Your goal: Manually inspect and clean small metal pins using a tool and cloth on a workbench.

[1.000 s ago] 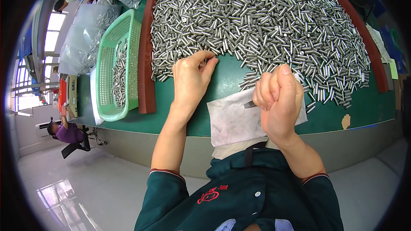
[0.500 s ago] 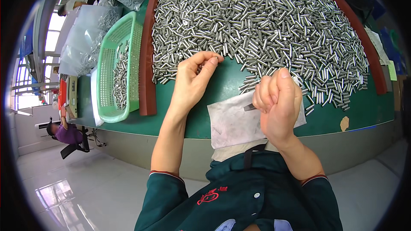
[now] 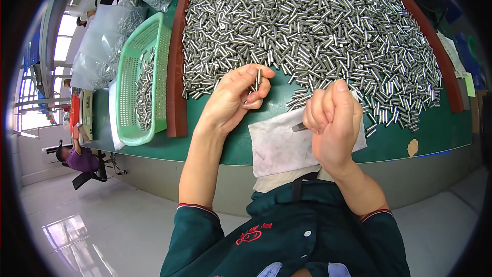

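Green table [image 3: 441,133] (red-edged) bears heaped metal pins [image 3: 307,25], white cloth [image 3: 279,143].

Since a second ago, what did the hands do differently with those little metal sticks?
The left hand has lifted off the edge of the pile of metal pins and turned palm-up, now pinching one metal pin upright in its fingertips. The right hand stayed closed in a fist over the white cloth, a small dark piece poking out. The green basket has not moved.
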Available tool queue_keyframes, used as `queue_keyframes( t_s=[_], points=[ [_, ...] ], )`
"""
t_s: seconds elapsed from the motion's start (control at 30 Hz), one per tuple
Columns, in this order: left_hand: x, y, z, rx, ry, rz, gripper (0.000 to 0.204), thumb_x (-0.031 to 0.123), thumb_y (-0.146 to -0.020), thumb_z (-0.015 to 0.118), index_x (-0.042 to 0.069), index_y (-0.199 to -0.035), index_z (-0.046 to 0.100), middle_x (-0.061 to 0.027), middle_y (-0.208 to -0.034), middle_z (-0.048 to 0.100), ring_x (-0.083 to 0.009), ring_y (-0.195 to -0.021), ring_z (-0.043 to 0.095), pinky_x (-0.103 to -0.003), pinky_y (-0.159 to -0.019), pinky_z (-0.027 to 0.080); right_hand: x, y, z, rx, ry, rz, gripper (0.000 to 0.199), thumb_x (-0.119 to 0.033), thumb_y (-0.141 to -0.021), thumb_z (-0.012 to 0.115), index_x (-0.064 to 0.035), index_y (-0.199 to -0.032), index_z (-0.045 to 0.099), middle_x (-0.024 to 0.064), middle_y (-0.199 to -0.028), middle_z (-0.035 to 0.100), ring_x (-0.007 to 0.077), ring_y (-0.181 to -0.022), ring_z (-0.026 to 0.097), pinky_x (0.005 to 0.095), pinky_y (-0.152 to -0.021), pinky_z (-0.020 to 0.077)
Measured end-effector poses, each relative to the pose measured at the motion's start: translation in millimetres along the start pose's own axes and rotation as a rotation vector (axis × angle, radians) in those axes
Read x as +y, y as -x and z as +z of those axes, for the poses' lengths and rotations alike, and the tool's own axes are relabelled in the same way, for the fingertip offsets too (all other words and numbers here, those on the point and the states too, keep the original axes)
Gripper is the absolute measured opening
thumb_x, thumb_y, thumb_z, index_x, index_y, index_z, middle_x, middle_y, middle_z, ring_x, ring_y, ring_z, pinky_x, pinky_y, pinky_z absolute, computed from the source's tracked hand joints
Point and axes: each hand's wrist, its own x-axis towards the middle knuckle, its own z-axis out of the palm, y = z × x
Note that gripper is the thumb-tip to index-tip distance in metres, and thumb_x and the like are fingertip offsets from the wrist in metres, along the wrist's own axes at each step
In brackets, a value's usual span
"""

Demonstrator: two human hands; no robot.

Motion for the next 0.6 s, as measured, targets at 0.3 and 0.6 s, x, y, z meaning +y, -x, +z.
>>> queue_keyframes(
  t_s=[0.3,0.6],
  points=[
    [-7.6,-6.9,-3.5,0.606,-1.068,0.570,0.026,0.022,-0.079,0.059,0.001,-0.064,0.056,-0.0028,-0.047,0.046,-0.0113,-0.041,0.043,-0.026,-0.039,0.033,1.2,-0.2,-1.7,-0.013,0.002,-0.003,0.040,-0.024,-0.091,0.028,-0.0106,-0.053,0.026,-0.0007,-0.042,0.026,0.0066,-0.036,0.017,0.0222,-0.035,0.0176],
    [-12.1,-11.8,10.8,0.699,-1.682,0.479,0.027,0.027,-0.070,0.065,0.003,-0.066,0.053,-0.0128,-0.047,0.052,-0.0305,-0.044,0.053,-0.038,-0.043,0.040,0.2,0.1,-4.1,-0.053,-0.084,0.017,0.038,-0.019,-0.090,0.032,-0.0081,-0.054,0.029,-0.0016,-0.046,0.029,0.0048,-0.041,0.024,0.0205,-0.037,0.0204]
  ],
)
